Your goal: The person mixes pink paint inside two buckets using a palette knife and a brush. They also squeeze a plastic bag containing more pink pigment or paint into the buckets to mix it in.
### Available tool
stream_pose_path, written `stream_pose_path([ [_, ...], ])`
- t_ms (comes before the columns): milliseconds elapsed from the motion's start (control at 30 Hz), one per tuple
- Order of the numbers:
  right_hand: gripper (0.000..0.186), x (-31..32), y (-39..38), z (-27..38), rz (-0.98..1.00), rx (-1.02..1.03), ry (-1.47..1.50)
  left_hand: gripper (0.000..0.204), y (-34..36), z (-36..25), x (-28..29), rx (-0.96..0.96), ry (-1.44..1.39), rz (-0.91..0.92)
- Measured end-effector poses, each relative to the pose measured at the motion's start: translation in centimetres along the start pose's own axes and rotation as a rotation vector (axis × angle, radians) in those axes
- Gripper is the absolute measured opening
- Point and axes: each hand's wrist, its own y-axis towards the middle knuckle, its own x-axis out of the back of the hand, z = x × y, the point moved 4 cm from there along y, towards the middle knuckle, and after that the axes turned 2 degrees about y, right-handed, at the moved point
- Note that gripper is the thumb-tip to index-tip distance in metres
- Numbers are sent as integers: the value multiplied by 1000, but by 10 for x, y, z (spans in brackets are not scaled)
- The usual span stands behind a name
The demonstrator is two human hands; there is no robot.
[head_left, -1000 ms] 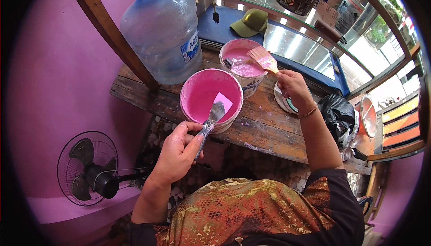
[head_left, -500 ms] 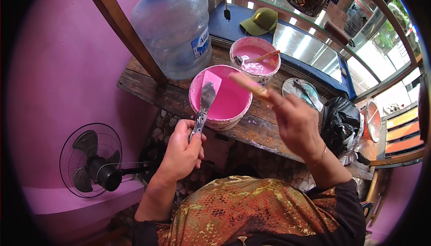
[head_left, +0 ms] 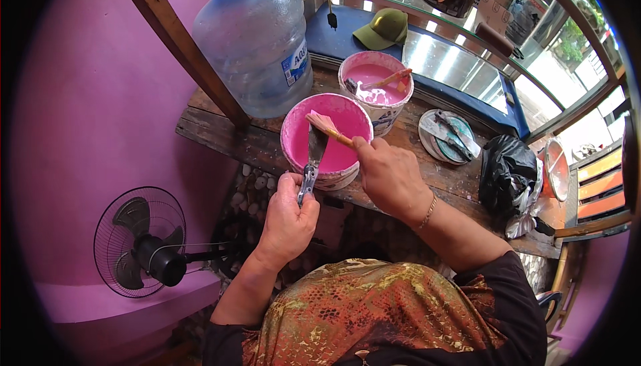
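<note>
My left hand (head_left: 288, 216) is closed round the handle of a putty knife (head_left: 316, 149), its blade pointing up over a bucket of pink paint (head_left: 342, 159). In my right hand (head_left: 395, 177) is a wooden-handled paintbrush (head_left: 342, 139). Its pink-stained bristles lie across the top of the blade, above the paint. The bucket's rim and inner wall are smeared with pink. Just behind it stands a second paint bucket (head_left: 375, 59), also holding pink paint, with another brush (head_left: 394, 77) resting in it.
Both buckets stand on a worn wooden bench (head_left: 407, 196). Left of them is a large clear water jug (head_left: 250, 39). To the right lie a round lid (head_left: 427, 125) with scrapers on it and a black plastic bag (head_left: 501, 172). A black fan (head_left: 143, 246) stands by the pink wall.
My right hand has come left and down, bringing the brush from beside the putty knife onto its blade. My left hand still holds the knife, having shifted slightly right. The view has moved a little.
</note>
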Motion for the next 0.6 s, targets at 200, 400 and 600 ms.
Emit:
stream_pose_path([
  [200, 19, 8, 17, -16, -7, -73, 42, 16, -5, -1, 13, 178, -206, 6],
  [400, 29, 20, -24, 36, 26, 43, -51, 15, -3, 0, 20, 218, -118, 8],
  [600, 36, -10, 9, 23, 4, -19, -64, 13, -2, -1, 18, -16, 200, 7],
])
